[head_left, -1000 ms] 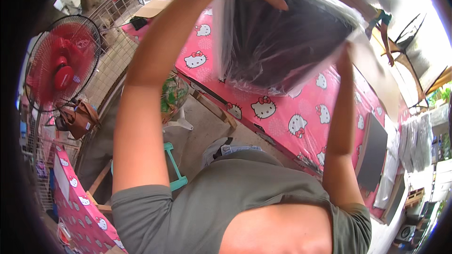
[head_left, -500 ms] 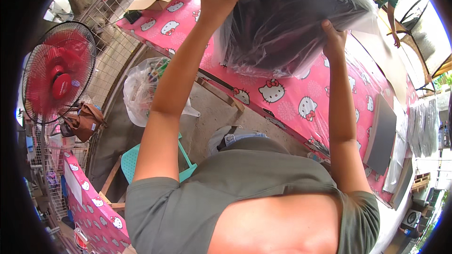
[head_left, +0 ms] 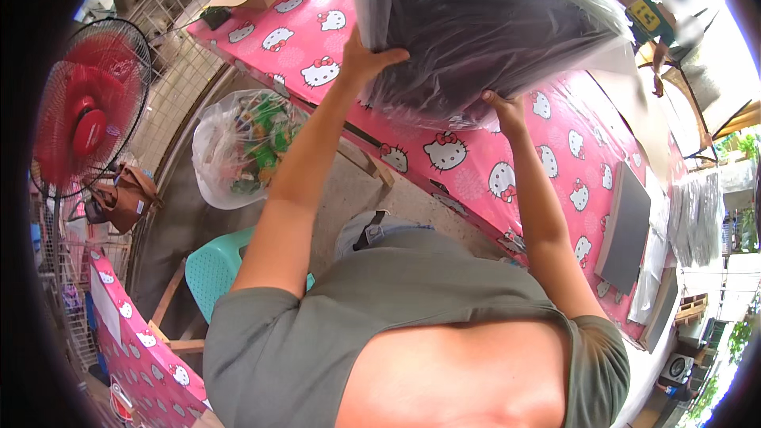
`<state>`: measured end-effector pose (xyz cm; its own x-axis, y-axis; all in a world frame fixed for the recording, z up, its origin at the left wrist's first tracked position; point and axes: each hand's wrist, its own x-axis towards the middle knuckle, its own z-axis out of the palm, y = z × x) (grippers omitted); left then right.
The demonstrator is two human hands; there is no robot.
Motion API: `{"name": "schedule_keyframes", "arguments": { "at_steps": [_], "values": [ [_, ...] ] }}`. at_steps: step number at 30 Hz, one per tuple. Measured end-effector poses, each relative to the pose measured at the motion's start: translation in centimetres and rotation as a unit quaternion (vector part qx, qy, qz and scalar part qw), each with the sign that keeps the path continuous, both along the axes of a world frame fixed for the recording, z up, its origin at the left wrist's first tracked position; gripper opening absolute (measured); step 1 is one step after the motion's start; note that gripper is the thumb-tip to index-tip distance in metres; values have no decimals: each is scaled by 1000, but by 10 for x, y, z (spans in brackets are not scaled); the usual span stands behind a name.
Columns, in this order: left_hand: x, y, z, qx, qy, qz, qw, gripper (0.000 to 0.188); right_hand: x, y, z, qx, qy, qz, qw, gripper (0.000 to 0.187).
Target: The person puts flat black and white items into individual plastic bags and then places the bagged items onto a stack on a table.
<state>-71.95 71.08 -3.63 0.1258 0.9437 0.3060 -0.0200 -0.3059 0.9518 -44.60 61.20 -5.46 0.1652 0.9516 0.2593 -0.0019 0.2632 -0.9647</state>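
Item: dark plastic-wrapped package (head_left: 476, 24), beyond and between both hands, above pink cat-print cloth (head_left: 472, 178).
Left hand (head_left: 369, 63): holding its left edge, thumb over the wrap, lower than a moment ago.
Right hand (head_left: 507, 109): holding the near edge, slid inward; the grip now looks nearer the body.
Lettering: red fan (head_left: 89, 131), left of left hand; hub marking too small for me to read.

The head view looks steeply down through a wide fisheye lens, the dark green T-shirt (head_left: 432, 289) close below it. It faces forward past the left hand (head_left: 367, 62) and the right hand (head_left: 508, 110) to the pink cat-print tablecloth (head_left: 476, 161), farther off.
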Motion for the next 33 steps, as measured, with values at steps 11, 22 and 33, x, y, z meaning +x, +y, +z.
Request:
{"name": "schedule_keyframes", "arguments": {
  "at_steps": [11, 22, 33],
  "values": [
    [-7, -34, -43, -42, 89, 110, 989, 75, -38, -19, -24, 12, -2, -126, 992, 34],
    [-85, 21, -78, -236, 313, 70, 918, 85, -93, 8, -62, -315, -41, -138, 938, 72],
    [-118, 58, -24, -255, 307, 46, 916, 82, -154, 17, -25, -345, 89, -54, 933, 68]
  ]
}}
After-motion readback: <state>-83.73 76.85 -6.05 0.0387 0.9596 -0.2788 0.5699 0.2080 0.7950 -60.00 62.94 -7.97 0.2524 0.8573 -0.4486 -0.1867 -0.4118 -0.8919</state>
